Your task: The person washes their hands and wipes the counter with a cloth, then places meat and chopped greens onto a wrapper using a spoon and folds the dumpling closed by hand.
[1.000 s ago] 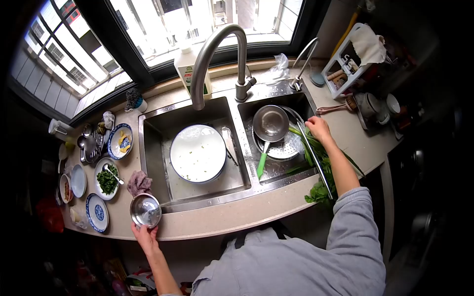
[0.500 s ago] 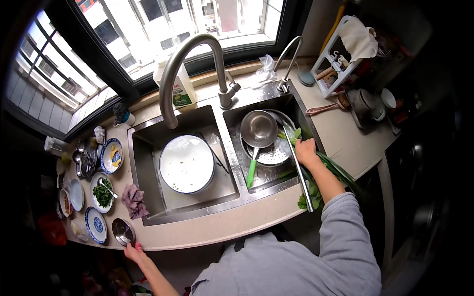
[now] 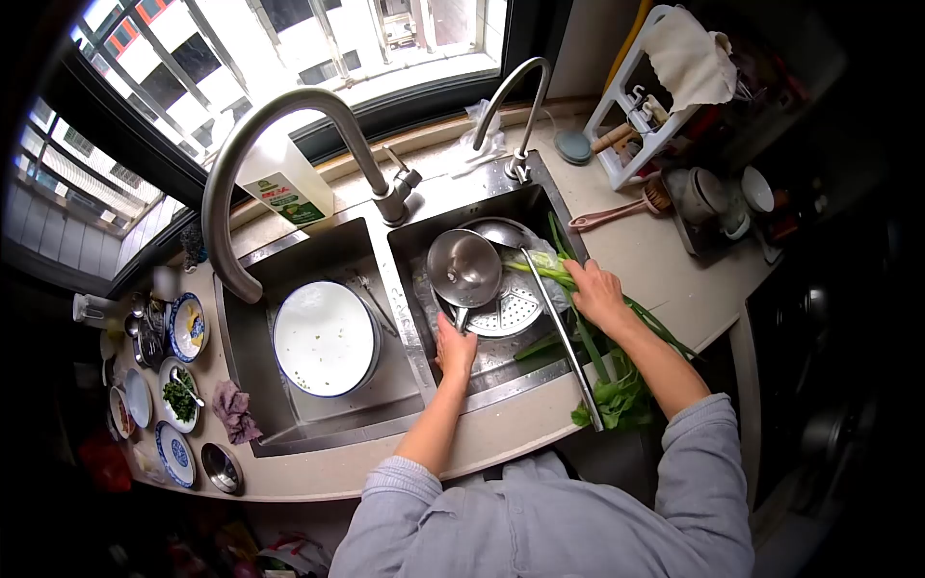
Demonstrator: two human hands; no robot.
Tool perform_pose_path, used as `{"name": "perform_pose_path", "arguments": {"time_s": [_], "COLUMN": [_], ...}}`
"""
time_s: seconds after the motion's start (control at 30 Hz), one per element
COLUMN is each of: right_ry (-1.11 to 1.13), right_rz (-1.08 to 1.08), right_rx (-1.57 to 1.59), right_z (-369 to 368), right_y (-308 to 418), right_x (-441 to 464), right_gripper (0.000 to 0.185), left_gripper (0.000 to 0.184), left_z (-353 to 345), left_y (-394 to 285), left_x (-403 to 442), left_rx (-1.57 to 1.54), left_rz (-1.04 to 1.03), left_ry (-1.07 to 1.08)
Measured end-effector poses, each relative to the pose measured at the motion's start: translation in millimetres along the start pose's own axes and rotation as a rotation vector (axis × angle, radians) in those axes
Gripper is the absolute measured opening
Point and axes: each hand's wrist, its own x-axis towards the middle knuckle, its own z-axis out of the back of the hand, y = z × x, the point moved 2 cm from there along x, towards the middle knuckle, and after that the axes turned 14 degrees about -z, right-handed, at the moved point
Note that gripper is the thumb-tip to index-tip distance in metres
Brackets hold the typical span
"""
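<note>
My left hand [image 3: 455, 349] is closed on the handle of a small metal ladle [image 3: 464, 268] with a round, deep bowl, over the right sink basin. The ladle's green grip is hidden in the hand. My right hand [image 3: 595, 291] is closed around green onions [image 3: 540, 270], whose long green leaves trail to the right past the wrist. Below that hand, leafy greens [image 3: 620, 395] hang over the counter's front edge. A long metal handle [image 3: 568, 352] slants across the basin's right rim beside the greens. Under the ladle lies a perforated metal plate [image 3: 506, 306].
The left basin holds a large white bowl [image 3: 326, 337] with green bits. Left counter: a dish of chopped greens [image 3: 180, 395], blue-patterned plates [image 3: 176, 455], a metal bowl [image 3: 222, 468], a cloth [image 3: 234, 412]. A curved faucet [image 3: 318, 101] arches over the left basin. A brush [image 3: 617, 214] lies right.
My left hand has left the metal bowl on the left counter and taken the ladle's handle. My right hand still grips the green onions. The view has shifted to the right.
</note>
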Motion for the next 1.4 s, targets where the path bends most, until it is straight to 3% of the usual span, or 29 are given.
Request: {"name": "perform_pose_path", "arguments": {"time_s": [0.03,0.1,0.23,0.3,0.33,0.43,0.47,0.6,0.8,0.83,0.9,1.03,1.13,1.4], "right_ry": [-0.020,-0.061,-0.217,-0.130,-0.086,-0.090,-0.090,-0.103,-0.180,-0.198,-0.225,-0.132,-0.011,-0.006], "right_rz": [0.025,0.078,0.181,0.132,0.109,0.141,0.146,0.169,0.253,0.257,0.254,0.175,0.145,0.136], "right_rx": [-0.010,-0.026,-0.034,-0.051,-0.060,-0.056,-0.065,-0.100,-0.155,-0.159,-0.152,-0.026,0.137,0.463], "right_z": [9,25,33,42,48,70,79,109,153,163,177,185,167,119], "right_y": [-1,-2,-7,-8,-8,-14,-15,-18,-18,-18,-25,-40,-40,-47], "right_x": [-1,-6,-11,-14,-16,-27,-32,-51,-78,-83,-88,-86,-80,-48], "right_gripper": [0.048,0.042,0.042,0.044,0.044,0.045,0.045,0.044,0.044,0.044,0.049,0.053,0.058,0.058], "left_gripper": [0.078,0.077,0.075,0.074,0.068,0.055,0.038,0.022,0.038,0.029,0.023,0.016,0.013,0.009], "left_z": [3,-10,26,42,44,47,51,41,-12,-18,-2,38,81,207], "left_y": [-5,12,-32,-45,-41,-47,-62,-118,-149,-148,-162,-172,-160,-59], "left_x": [0,7,-19,-30,-31,-38,-40,-35,14,25,30,37,51,85], "left_rx": [-0.052,0.024,0.038,0.014,-0.063,0.117,0.051,-0.128,-0.148,-0.191,-0.174,-0.304,0.021,0.143], "left_rz": [0.108,0.095,-0.033,-0.080,-0.120,-0.476,-0.547,-0.692,-0.813,-0.825,-0.782,-0.866,-1.062,-0.482], "left_ry": [0.045,0.032,0.057,0.060,-0.028,-0.212,-0.254,-0.237,-0.074,-0.002,0.129,0.063,-0.013,-0.313]}}
